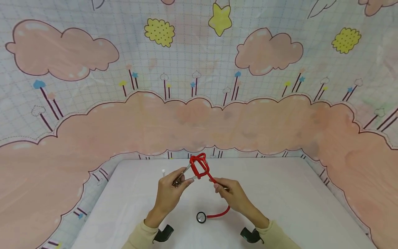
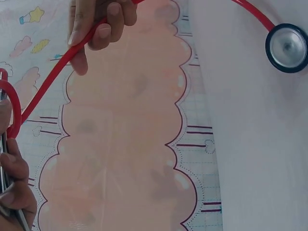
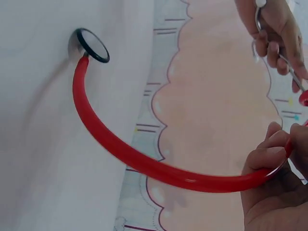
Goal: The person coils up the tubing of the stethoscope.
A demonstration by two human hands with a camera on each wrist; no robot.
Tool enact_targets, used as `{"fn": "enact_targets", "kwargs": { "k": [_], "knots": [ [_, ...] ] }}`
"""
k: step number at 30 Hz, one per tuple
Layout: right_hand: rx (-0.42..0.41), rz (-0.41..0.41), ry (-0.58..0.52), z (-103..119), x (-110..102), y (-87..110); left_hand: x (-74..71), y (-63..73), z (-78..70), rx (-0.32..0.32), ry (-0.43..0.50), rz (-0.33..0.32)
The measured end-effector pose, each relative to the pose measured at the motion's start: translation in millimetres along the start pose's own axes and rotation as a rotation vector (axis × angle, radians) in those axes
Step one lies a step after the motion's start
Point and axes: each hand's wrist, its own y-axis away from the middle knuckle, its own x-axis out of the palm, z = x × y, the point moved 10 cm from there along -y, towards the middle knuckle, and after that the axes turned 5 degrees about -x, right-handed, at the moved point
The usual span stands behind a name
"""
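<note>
A stethoscope with red tubing (image 3: 192, 182) is held up in both hands above the white table. My left hand (image 1: 169, 194) grips its metal ear tubes (image 1: 187, 168), and one white ear tip (image 1: 163, 171) shows beyond the fingers. Past that hand, the red tubing is bunched into loops around the tubes' far end. My right hand (image 1: 235, 196) pinches the tubing just right of the loops, thumb against fingers. From there the tube curves down to the round chest piece (image 1: 201, 217), which has a dark rim and lies at the table between the forearms.
The white table top (image 1: 280, 193) spreads around both hands. Behind it hangs a printed cloth backdrop (image 1: 217, 124) with clouds and stars, which also runs down both table sides. A dark wrist device (image 1: 163, 233) sits by the left sleeve, another (image 1: 250, 235) by the right.
</note>
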Motion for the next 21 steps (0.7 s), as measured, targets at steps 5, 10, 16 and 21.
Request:
{"fn": "enact_targets", "kwargs": {
  "k": [5, 10, 16, 21],
  "knots": [
    [0.027, 0.013, -0.044, 0, 6, 4.5, -3.9, -1.9, 3.3, -0.042, -0.004, -0.048],
    [-0.007, 0.017, -0.083, 6, 10, 9.0, -5.8, -2.0, 3.8, -0.058, 0.005, -0.066],
    [-0.055, 0.047, -0.062, 26, 16, 17.1, -6.8, -1.8, 5.5, -0.066, -0.016, -0.072],
    [-0.073, 0.076, -0.015, 37, 19, 21.8, -5.8, -1.9, 5.4, -0.057, -0.037, -0.072]
  ]
}}
